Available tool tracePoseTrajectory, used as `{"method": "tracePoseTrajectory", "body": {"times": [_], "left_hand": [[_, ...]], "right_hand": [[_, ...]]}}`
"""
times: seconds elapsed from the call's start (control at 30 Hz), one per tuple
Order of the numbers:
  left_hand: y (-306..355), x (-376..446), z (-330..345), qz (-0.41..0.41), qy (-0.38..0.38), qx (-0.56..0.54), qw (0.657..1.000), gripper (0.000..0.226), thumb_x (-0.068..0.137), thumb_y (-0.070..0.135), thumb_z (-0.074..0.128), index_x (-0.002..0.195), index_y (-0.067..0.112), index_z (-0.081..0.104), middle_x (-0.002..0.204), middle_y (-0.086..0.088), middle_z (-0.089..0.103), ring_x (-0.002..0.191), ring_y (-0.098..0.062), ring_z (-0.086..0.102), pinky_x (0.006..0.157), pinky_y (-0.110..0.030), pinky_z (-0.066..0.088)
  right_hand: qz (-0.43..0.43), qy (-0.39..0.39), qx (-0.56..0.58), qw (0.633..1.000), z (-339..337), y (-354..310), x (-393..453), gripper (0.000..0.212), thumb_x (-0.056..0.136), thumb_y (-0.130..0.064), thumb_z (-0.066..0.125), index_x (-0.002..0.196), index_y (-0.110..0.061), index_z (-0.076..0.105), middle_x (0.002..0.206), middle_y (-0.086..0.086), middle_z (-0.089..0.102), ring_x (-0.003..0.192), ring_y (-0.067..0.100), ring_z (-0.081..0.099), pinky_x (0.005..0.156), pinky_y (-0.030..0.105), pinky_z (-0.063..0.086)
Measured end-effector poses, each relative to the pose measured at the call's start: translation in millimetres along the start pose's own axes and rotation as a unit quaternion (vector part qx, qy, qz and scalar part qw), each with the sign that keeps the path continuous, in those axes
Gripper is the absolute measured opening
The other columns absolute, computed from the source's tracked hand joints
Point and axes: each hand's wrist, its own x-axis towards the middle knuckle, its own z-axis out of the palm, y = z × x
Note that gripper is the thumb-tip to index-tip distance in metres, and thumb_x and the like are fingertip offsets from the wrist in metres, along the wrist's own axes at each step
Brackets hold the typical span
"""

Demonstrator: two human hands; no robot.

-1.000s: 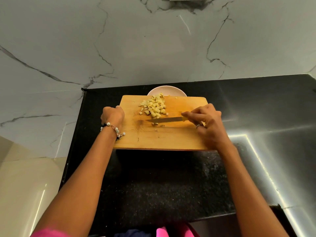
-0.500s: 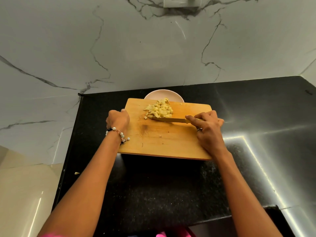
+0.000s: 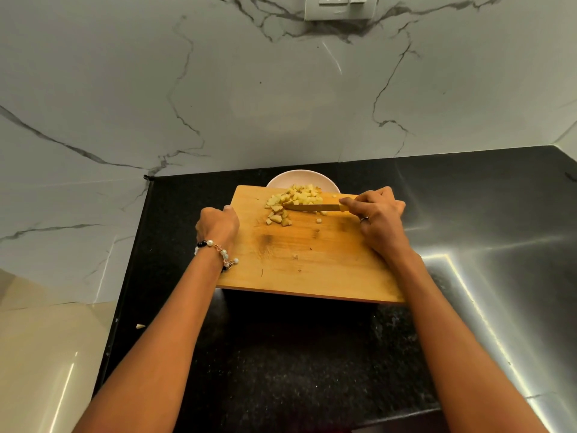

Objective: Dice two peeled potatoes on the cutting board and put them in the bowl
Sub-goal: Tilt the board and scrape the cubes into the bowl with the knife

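1. the board [image 3: 312, 260] is the landmark: it is held tilted over the black counter [image 3: 281, 354], its long axis goes left to right, and its far edge is over the bowl [image 3: 301, 179].
2. the left hand [image 3: 217, 226] grips the left edge of the board, fingers curled around it; a bead bracelet [image 3: 218, 250] is on the wrist.
3. the right hand [image 3: 376, 218] holds the knife [image 3: 313, 207] at the right far part of the board, fingers closed on the handle.
4. the knife lies across the board, its long axis left to right, the tip pointing left.
5. the potato dice [image 3: 295, 200] are in a heap at the far edge of the board, touching the blade; some are just at the bowl rim.
6. a few dice lie on the near side of the blade.
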Motion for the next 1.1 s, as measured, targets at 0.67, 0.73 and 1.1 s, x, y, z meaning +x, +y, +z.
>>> {"method": "tracePoseTrajectory", "body": {"times": [0.67,0.73,1.1], "left_hand": [[1.4,8.0,-4.5,0.008,0.006,0.010,1.000,0.022,0.095,0.033,0.051,0.092,0.011,0.053,0.084,-0.004,0.055,0.079,-0.020,0.056,0.076,-0.036,0.048],[-0.4,7.5,-5.7,0.011,0.005,0.015,1.000,0.024,0.095,0.032,0.051,0.084,0.011,0.052,0.081,-0.003,0.055,0.073,-0.017,0.055,0.073,-0.035,0.049],[-4.4,8.1,-12.3,0.015,-0.003,0.024,1.000,0.026,0.094,0.033,0.051,0.098,0.009,0.059,0.090,-0.006,0.059,0.080,-0.020,0.058,0.076,-0.037,0.050]], "right_hand": [[-0.009,0.025,0.013,1.000,-19.8,20.5,-23.4,0.034,0.086,0.004,0.061,0.109,-0.019,0.072,0.095,0.003,0.067,0.091,0.026,0.043,0.069,0.042,0.029],[0.009,0.027,-0.006,1.000,-15.6,17.5,-15.3,0.033,0.088,0.003,0.059,0.112,-0.018,0.070,0.097,0.005,0.066,0.095,0.028,0.043,0.074,0.039,0.022],[0.091,0.026,0.006,0.996,5.4,13.7,24.8,0.030,0.094,-0.007,0.055,0.118,-0.020,0.067,0.103,0.004,0.064,0.102,0.025,0.039,0.079,0.036,0.021]]}}
